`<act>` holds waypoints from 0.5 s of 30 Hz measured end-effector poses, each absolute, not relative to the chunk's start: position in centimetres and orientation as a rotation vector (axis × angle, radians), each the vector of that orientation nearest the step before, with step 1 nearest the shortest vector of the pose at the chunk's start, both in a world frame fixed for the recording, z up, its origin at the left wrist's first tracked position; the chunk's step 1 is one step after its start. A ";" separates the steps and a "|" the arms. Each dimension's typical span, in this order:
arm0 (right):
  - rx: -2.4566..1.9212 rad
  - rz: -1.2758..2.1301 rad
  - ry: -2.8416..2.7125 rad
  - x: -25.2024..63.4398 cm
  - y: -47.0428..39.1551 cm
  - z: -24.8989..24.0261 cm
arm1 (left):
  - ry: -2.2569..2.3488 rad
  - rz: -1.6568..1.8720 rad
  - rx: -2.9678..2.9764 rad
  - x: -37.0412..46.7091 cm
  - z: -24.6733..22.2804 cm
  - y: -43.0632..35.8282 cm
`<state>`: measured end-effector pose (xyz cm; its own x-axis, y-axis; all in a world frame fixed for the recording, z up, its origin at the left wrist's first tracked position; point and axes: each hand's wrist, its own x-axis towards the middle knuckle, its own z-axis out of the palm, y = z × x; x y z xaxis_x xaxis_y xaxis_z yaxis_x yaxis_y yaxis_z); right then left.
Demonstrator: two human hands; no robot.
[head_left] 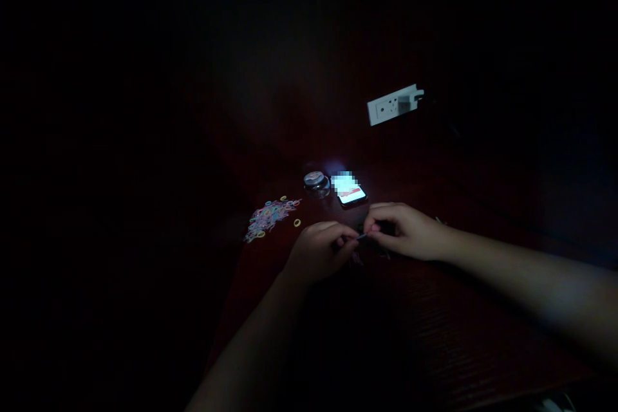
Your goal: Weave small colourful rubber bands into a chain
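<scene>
My left hand (323,248) and my right hand (398,228) nearly meet over the dark red table, each with its fingers pinched. Between their fingertips runs a small thin strip (362,236), gripped at both ends; it looks like a small elastic band, though the dim light hides its detail. A pile of thin coloured bands (273,215) lies to the left of my left hand. One yellow band (297,223) rests apart from the pile. Below the fingertips are a few faint pale strands (356,259).
Beyond my hands stands a small round lidded jar (317,185), beside a phone (353,195) with a lit screen. Farther back is a white power socket strip (393,105) with a plug at its right end. The table's left edge (232,290) runs beside my left forearm.
</scene>
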<state>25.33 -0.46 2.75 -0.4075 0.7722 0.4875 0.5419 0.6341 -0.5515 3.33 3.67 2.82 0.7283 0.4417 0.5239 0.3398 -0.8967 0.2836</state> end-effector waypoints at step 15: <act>-1.055 0.347 -2.160 25.7 -0.4 3.1 | 0.657 0.920 2.771 3.4 2.8 3.7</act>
<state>25.73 -0.41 3.08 -0.4251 0.7718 0.4729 0.5848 0.6330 -0.5073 3.42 3.67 2.81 0.7162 0.4496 0.5337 0.3585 -0.8932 0.2714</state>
